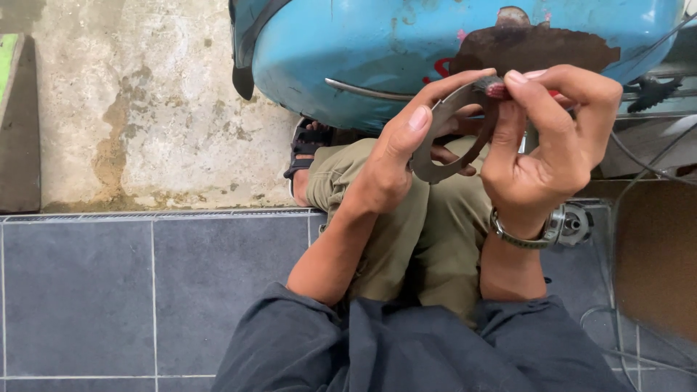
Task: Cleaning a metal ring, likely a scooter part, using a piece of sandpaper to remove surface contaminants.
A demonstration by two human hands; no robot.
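My left hand (403, 156) grips a flat, curved grey metal piece (444, 138), crescent-shaped, with thumb on its face and fingers along its outer edge. My right hand (548, 141), with a metal wristwatch (541, 231) on the wrist, pinches a small reddish part (496, 90) at the top end of that metal piece. Both hands are raised above my lap, over olive-green trousers (421, 232).
A rounded blue scooter body (348, 51) with a worn brown patch stands just ahead. Bare concrete floor (145, 109) lies to the left, grey tiles (109, 290) nearer me. A small round metal part (577, 223) and thin cables (639, 163) lie on the right. A sandalled foot (305, 149) shows below the scooter.
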